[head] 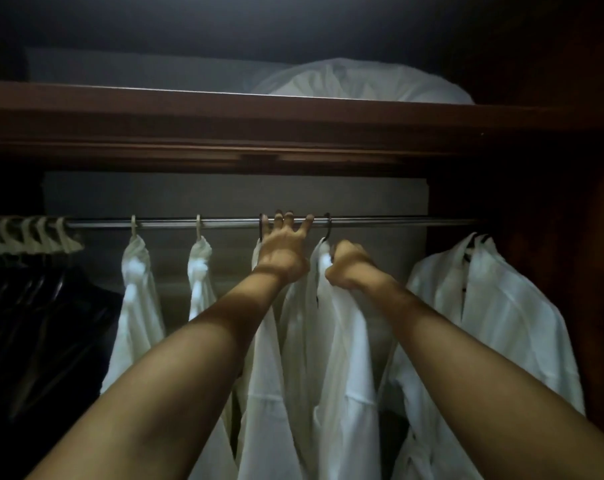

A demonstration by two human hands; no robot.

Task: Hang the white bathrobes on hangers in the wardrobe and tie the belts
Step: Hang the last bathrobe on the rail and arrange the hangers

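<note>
Under the rail, dead centre, I am gripping the collar of a white bathrobe in my right hand, its dark hook catching the rail at twelve o'clock from my fist. My left hand is resting spread-fingered on the rail at ten o'clock, steadying. Open rail is lying toward three o'clock, before another hung robe.

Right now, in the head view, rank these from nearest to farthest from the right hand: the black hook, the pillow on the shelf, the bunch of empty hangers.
From the right hand:
1. Black hook, just above it.
2. Pillow, up on the shelf.
3. Empty hangers, far left on the rail.
</note>
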